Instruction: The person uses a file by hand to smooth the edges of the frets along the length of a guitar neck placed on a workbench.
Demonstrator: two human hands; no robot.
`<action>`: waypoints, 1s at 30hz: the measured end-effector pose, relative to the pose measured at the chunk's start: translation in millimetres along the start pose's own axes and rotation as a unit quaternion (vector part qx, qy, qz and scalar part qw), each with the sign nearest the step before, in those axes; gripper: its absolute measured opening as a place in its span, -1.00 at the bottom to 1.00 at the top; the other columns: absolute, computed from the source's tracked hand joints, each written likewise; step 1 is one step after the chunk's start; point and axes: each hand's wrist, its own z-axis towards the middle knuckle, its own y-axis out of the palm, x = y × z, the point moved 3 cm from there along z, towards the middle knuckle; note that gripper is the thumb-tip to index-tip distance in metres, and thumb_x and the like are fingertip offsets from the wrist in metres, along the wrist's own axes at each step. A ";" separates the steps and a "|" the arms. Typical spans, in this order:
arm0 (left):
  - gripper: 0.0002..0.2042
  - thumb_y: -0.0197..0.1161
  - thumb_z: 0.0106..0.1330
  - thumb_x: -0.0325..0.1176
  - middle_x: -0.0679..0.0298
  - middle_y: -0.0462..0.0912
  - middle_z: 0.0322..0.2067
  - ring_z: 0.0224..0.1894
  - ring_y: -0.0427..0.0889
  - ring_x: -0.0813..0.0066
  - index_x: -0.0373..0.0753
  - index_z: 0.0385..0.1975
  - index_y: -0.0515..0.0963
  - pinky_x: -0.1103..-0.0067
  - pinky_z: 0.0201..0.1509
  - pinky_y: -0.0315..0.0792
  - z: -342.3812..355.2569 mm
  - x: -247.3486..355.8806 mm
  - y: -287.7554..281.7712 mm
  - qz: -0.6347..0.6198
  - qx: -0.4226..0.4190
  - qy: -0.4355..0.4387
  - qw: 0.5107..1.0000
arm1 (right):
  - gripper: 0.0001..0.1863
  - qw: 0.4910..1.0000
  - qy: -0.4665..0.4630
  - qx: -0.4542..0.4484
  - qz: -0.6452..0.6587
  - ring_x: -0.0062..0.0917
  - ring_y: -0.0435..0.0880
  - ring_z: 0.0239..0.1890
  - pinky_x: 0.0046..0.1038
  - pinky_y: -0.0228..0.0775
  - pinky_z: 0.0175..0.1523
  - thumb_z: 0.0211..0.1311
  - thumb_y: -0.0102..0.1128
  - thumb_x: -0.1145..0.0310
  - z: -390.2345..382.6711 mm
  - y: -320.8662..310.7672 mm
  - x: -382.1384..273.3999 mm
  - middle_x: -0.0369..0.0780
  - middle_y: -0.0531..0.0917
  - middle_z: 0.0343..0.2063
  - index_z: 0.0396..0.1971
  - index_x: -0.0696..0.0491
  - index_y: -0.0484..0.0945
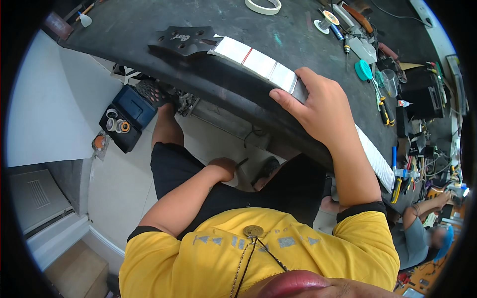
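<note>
A guitar neck (pixel 248 59) lies along the near edge of the dark workbench, its fretboard covered in white tape with a thin red line across it. Its black headstock (pixel 186 40) has bare holes and points to the far left. My right hand (pixel 318 102) grips the neck near its middle, thumb on the near side and fingers over the far side. My left hand (pixel 223 169) is low over my lap, closed around a thin dark stick-like tool (pixel 242 162); most of it is hidden in the fist.
A tape roll (pixel 263 7) lies on the workbench (pixel 149 15). To the right are a solder spool (pixel 328 22), a teal lid (pixel 363 70), yellow-handled pliers (pixel 386 111) and cables. An open toolbox (pixel 124 119) with tape rolls stands on the floor. Another person (pixel 417 238) works at far right.
</note>
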 end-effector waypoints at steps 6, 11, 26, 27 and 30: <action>-0.68 0.31 0.45 -0.45 -0.14 0.87 0.02 0.10 0.86 -0.16 -0.33 0.16 0.76 0.11 0.17 0.71 -90.3 13.5 -29.7 0.071 0.085 -0.046 0.993 | -0.33 1.000 0.008 -0.013 0.005 0.13 0.81 -0.21 0.02 0.63 -0.07 0.42 0.51 -0.25 5.1 1.3 -0.4 0.08 0.79 -0.37 -0.20 0.20 0.70; -0.57 0.30 0.51 -0.45 -0.14 0.84 -0.16 -0.06 0.84 -0.20 -0.33 0.36 0.60 0.03 0.01 0.69 -263.4 36.3 -55.2 -0.054 0.283 -0.061 0.956 | -0.31 0.998 -0.004 -0.031 -0.046 0.09 0.84 -0.17 0.02 0.69 0.01 0.45 0.48 -0.24 3.8 -0.2 -1.4 0.09 0.83 -0.33 -0.16 0.24 0.70; -0.59 0.22 0.69 -0.50 0.29 0.60 -0.45 -0.47 0.51 0.65 -0.23 0.48 0.62 0.57 -0.33 0.42 -313.5 109.0 -141.5 -0.228 0.525 0.063 0.818 | -0.31 0.999 -0.002 -0.033 0.005 0.03 0.89 -0.19 -0.02 0.75 -0.02 0.52 0.40 -0.26 19.9 14.9 -7.6 0.05 0.85 -0.35 -0.23 0.24 0.76; -0.59 0.22 0.69 -0.50 0.29 0.60 -0.45 -0.47 0.51 0.65 -0.23 0.48 0.62 0.57 -0.33 0.42 -314.0 112.1 -143.5 -0.226 0.520 0.064 0.822 | -0.31 0.999 0.005 -0.033 0.008 0.03 0.89 -0.19 -0.02 0.75 -0.02 0.52 0.40 -0.26 19.6 17.5 -6.5 0.05 0.85 -0.35 -0.23 0.24 0.76; -0.59 0.27 0.64 -0.50 0.08 0.70 -0.40 -0.45 0.68 0.32 -0.23 0.44 0.64 0.43 -0.25 0.53 -315.3 124.8 -159.5 -0.104 0.537 0.040 0.836 | -0.34 1.000 -0.028 0.007 -0.006 0.01 0.90 -0.18 -0.04 0.76 -0.05 0.48 0.44 -0.22 16.9 19.7 -6.8 0.05 0.85 -0.34 -0.28 0.24 0.77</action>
